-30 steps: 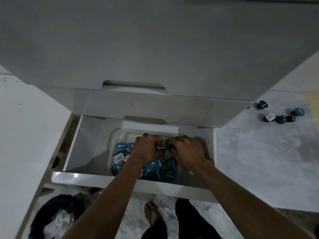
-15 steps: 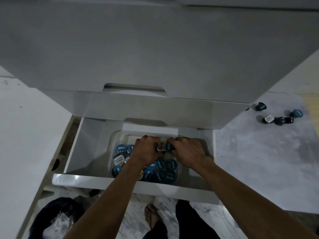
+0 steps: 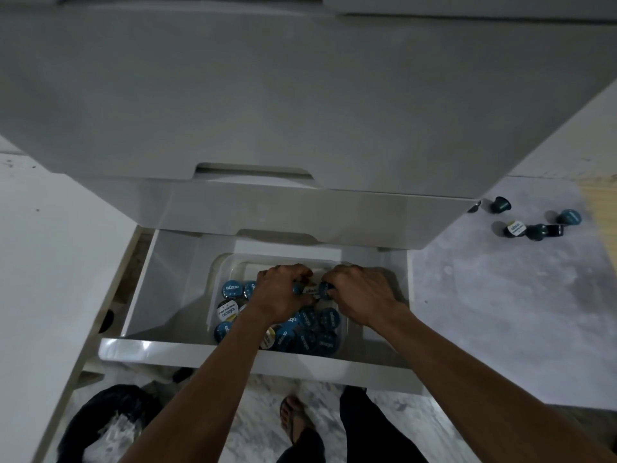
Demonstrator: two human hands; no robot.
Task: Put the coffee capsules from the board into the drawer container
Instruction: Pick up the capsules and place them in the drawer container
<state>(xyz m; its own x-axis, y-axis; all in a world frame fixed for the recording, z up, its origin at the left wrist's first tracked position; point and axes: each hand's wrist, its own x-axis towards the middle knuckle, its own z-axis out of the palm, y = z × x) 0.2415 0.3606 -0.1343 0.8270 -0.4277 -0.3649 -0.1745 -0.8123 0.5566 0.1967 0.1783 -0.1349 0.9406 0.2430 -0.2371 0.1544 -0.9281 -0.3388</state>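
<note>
Both hands are down in the drawer, side by side and nearly touching. The left hand (image 3: 283,295) has its fingers curled over a small cluster of capsules (image 3: 312,290), and the right hand (image 3: 362,295) mirrors it, fingers bent round the same little bunch from the other side; exactly how many each one pinches is hidden under the knuckles. They hover over the far half of the clear plastic container (image 3: 217,272), which sits inside the open white drawer (image 3: 160,349). Beneath the wrists the container already carries a crowd of teal capsules (image 3: 329,319), lids up, with a pale-lidded one (image 3: 227,310) on the left side. Further out, on the grey marbled board (image 3: 500,312) to the right, a handful of capsules (image 3: 537,228) still wait, well apart from the drawer, one of them (image 3: 501,204) lying off by itself. So the job looks well on but not finished. The danger here is a sloppy release: let go too high and a capsule could bounce off the packed layer and hop over the low container wall into the drawer bed. The stragglers lie on their sides on the board, so a careless sweep might roll one towards the edge and onto the floor, near the black bin bag (image 3: 110,426) below.
</note>
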